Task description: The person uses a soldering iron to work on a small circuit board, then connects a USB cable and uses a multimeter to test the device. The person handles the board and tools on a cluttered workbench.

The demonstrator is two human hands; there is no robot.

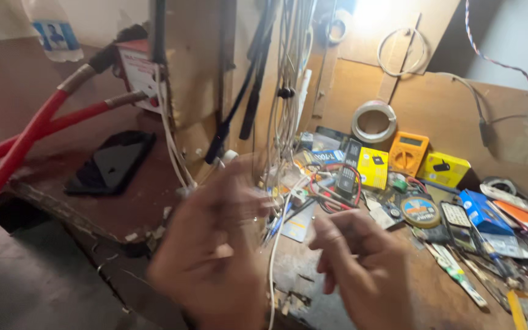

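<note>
White thin cable (272,256) hangs slack between the two blurred hands near the front edge of the worn wooden workbench (426,293), running up towards a bundle of pale hanging wires (285,91). Left hand (215,244) is raised with fingers loosely curled beside the cable; whether it actually pinches it I cannot tell through the blur. Right hand (362,269) sits just beside the cable, fingers bent inward, holding nothing that shows. Nothing looks joined or stripped so far, so the work seems at an early handling stage. Farther back lie a black flat phone (112,164), a yellow cardboard box (373,167), an orange multimeter (408,151), a roll of white tape (374,121) and two thick red hoses (32,131).
</note>
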